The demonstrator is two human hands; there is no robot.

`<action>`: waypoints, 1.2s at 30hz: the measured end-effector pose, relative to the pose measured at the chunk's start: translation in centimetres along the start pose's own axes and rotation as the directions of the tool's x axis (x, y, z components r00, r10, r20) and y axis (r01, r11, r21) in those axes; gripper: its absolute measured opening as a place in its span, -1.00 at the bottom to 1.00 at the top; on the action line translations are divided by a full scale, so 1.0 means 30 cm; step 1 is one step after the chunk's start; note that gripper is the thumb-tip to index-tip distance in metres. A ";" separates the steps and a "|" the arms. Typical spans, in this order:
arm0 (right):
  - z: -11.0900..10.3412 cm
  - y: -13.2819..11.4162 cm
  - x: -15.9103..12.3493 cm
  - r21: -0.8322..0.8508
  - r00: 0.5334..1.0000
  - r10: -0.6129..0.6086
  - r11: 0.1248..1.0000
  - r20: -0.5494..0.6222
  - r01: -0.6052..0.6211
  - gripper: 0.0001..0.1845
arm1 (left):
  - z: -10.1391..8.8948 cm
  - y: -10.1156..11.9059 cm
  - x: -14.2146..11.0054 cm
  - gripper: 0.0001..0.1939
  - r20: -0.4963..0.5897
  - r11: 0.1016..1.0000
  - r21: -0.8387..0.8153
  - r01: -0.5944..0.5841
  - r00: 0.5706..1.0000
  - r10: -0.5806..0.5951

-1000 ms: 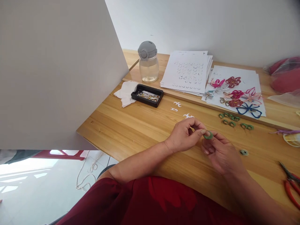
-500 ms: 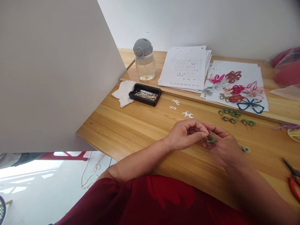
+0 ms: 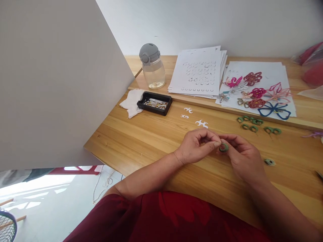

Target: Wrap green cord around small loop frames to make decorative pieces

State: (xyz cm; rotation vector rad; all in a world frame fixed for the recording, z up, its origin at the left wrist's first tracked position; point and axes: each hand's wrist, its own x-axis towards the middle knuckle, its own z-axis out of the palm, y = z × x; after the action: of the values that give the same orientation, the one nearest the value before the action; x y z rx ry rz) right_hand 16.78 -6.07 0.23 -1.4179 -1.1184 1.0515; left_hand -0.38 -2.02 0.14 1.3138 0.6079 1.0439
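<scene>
Between my two hands is a small green crescent ring (image 3: 223, 147), wrapped in what looks like thread. My left hand (image 3: 198, 145) pinches its left end between thumb and forefinger. On its other side, the fingers of my right hand (image 3: 243, 158) are closed on it. Any fine thread at the fingertips is too small to make out. A small green spool (image 3: 269, 162) lies just right of my right hand. Beyond it sit several similar green ring pieces (image 3: 253, 128) in little groups. White paper crescents (image 3: 202, 123) lie beyond my left hand.
A black tray (image 3: 154, 103) of beads stands on a white cloth (image 3: 132, 102) near a lidded water bottle (image 3: 152, 67). Behind are printed sheets (image 3: 196, 72) and colourful wrapped flowers (image 3: 257, 92) on paper. Pliers' tips (image 3: 319, 175) show at the right edge.
The view has swung to the right edge's loss, with the pliers sliding mostly out of frame. My hands stay together on the green ring, which has turned slightly between my fingers.
</scene>
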 end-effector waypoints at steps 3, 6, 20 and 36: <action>-0.008 0.004 -0.013 -0.017 0.991 -0.072 0.997 -0.114 0.070 -0.67 | 0.000 -0.014 0.005 -0.53 -0.109 1.000 0.017 0.014 0.994 -0.012; -0.010 -0.001 -0.027 0.002 0.994 -0.089 0.996 -0.064 0.089 -0.72 | -0.002 -0.019 0.010 -0.52 -0.141 0.999 0.048 0.018 0.990 -0.011; 0.001 -0.029 -0.012 0.326 0.984 0.155 0.929 0.083 -0.173 -0.60 | -0.012 0.005 0.006 -0.75 -0.014 0.954 0.281 -0.106 0.993 0.115; -0.049 0.036 -0.008 0.113 0.992 0.072 0.990 0.102 -0.084 -0.75 | -0.001 0.002 0.002 -0.63 -0.057 0.954 -0.030 0.297 0.953 -0.298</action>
State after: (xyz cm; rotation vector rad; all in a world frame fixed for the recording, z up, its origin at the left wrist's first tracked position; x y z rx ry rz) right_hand 18.30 -6.64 -0.67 -1.3384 -1.0595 1.2336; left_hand -0.38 -1.95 0.20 1.1325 0.8117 0.8409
